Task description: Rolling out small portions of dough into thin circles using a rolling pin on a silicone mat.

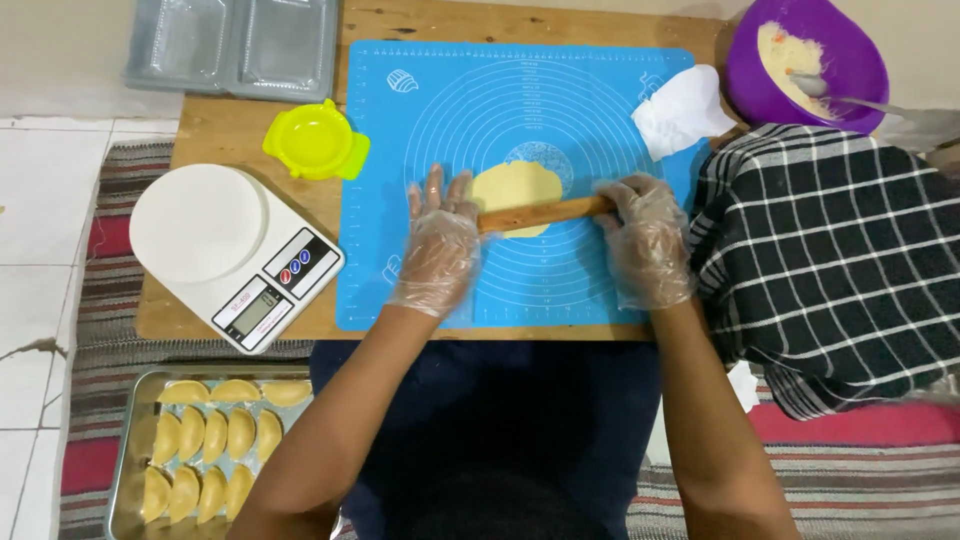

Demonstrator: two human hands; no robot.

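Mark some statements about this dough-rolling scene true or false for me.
1. Both hands, left hand and right hand, wear clear gloves. True.
2. The rolling pin lies across the yellow dough. True.
3. The mat is red. False: it is blue.
4. The kitchen scale holds a bowl. False: nothing is on it.
5. The tray holds folded dumplings. True.

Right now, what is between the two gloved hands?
In the head view, a wooden rolling pin spans from left hand to right hand, lying on yellow dough.
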